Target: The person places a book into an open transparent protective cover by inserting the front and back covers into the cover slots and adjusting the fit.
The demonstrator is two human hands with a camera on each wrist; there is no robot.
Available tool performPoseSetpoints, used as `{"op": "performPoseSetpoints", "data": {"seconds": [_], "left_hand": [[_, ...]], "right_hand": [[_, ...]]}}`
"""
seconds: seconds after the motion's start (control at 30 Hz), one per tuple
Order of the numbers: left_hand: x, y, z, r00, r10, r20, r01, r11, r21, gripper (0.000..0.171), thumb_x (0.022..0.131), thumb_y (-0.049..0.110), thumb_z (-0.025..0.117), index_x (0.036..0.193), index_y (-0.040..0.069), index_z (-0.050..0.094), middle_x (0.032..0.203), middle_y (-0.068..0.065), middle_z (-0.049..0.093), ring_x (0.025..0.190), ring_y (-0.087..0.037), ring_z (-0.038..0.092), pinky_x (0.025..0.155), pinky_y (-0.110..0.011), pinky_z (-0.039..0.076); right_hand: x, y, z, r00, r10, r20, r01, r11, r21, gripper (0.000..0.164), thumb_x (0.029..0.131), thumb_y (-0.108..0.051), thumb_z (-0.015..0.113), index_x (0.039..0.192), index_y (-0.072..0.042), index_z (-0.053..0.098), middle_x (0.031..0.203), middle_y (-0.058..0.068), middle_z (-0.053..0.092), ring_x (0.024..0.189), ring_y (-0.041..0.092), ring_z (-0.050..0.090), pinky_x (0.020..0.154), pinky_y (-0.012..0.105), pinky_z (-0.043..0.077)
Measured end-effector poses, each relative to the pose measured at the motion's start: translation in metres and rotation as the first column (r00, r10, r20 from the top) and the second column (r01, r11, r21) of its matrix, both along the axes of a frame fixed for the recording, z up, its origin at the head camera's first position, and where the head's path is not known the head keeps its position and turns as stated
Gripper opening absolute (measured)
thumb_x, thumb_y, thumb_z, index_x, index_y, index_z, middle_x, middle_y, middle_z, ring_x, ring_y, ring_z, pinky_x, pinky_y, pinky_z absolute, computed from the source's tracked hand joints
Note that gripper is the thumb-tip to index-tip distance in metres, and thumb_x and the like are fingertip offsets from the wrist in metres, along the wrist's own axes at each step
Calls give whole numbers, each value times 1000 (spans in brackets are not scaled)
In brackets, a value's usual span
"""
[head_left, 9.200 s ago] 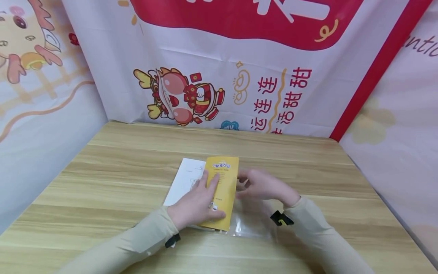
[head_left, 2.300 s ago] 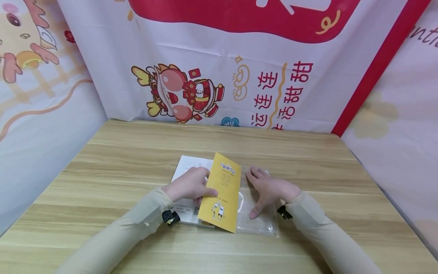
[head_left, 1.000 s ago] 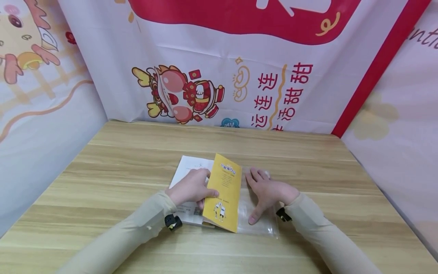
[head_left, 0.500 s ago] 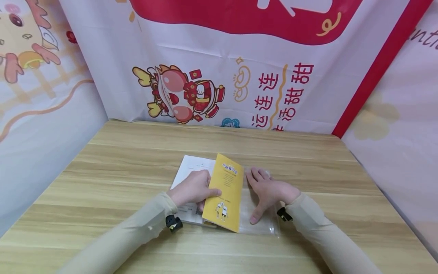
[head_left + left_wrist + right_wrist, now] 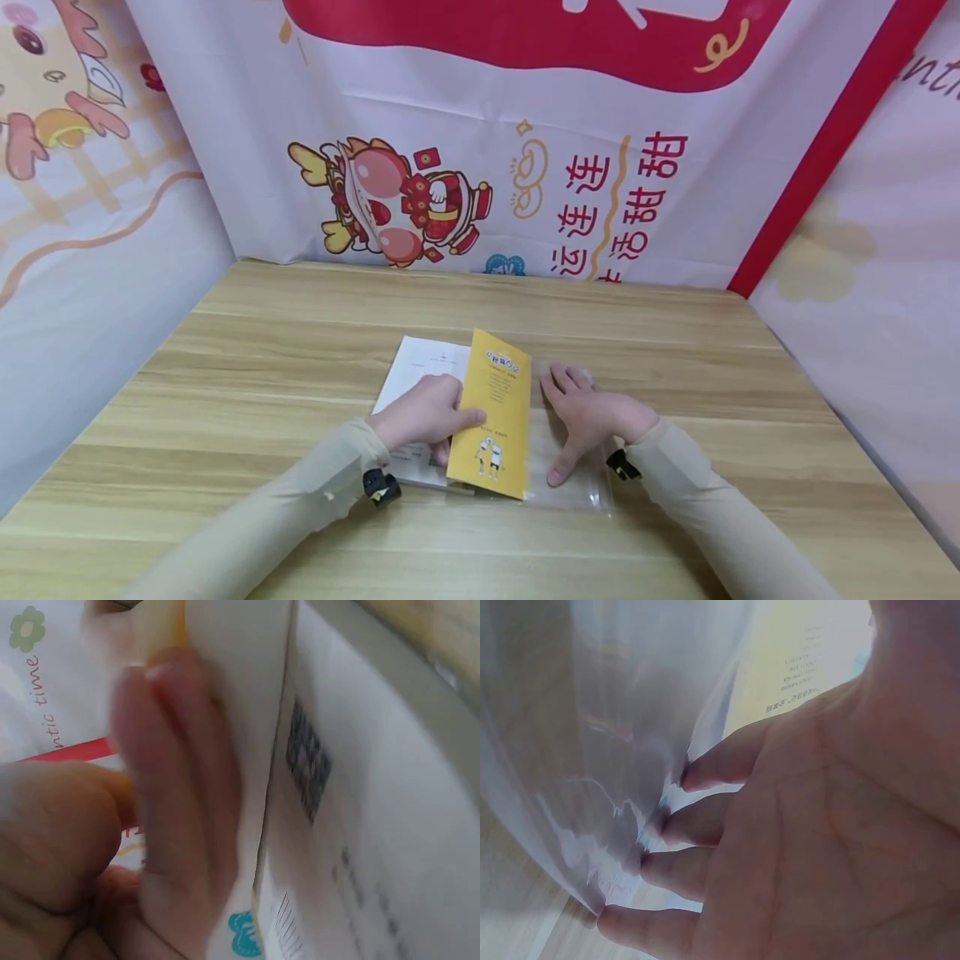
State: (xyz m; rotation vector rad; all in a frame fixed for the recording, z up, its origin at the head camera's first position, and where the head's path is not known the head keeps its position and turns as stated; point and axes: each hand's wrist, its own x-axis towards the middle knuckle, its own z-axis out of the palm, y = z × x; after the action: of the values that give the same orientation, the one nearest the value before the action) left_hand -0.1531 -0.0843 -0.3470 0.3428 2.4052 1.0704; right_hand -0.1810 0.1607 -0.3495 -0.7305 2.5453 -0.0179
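A white book [image 5: 423, 354] lies on the table, with printed text, a QR code [image 5: 307, 761] and a barcode on its cover. Its yellow flap [image 5: 497, 392], printed with small text and two cartoon figures, stands tilted up along the book's right side. My left hand [image 5: 429, 408] pinches this flap by its left edge, thumb on the yellow face and fingers behind it. To the right, a clear plastic book cover [image 5: 573, 497] lies flat. Spread over it, my right hand [image 5: 592, 421] presses down; in the right wrist view its fingertips touch the wrinkled plastic film [image 5: 592, 787].
The wood-grain table [image 5: 315, 317] extends around the book. A printed cloth [image 5: 247, 125] hangs at the table's back edge, and further cloths [image 5: 885, 333] border the left and right sides. Each wrist bears a black strap [image 5: 381, 487].
Earlier the left hand lay spread on the yellow flap and the right was at its edge. Now the left pinches the flap, tilted up; the right presses the plastic. Little moves in the last second.
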Motion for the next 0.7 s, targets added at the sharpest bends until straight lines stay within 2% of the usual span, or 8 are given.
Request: {"op": "performPoseSetpoints", "data": {"seconds": [0.2,0.33,0.5,0.7], "left_hand": [[-4,-8,0,999,-20,26,20,1000,-7,31,97,38,55,93,8,59,70,-2,66,54,-20,65,50,-32,53],[-10,-15,2,994,-10,106,3,998,66,35,98,37,52,95,3,60,74,-9,67,60,-22,66,56,-33,55],[-18,-23,2,970,-59,235,24,988,152,35,99,34,52,96,3,66,81,-14,68,68,-24,68,63,-34,55],[-26,-31,1,936,-146,320,70,969,236,35,97,34,54,101,2,67,89,-16,68,77,-27,68,70,-36,55]], "right_hand": [[1,0,1,1000,-11,6,11,1000,-2,145,49,-73,75,151,0,4,154,22,-8,140,41,-6,110,51,7],[1,-1,1,1000,-15,1,15,1000,2,145,49,-74,75,152,-1,4,155,21,-7,140,40,-5,110,51,8],[2,-1,0,1000,-16,-2,16,1000,6,145,48,-74,75,151,-1,5,155,21,-6,140,40,-5,110,51,8],[2,-1,0,1000,-30,-4,31,999,14,145,48,-74,75,152,-2,6,155,20,-5,140,40,-4,110,51,9]]}}
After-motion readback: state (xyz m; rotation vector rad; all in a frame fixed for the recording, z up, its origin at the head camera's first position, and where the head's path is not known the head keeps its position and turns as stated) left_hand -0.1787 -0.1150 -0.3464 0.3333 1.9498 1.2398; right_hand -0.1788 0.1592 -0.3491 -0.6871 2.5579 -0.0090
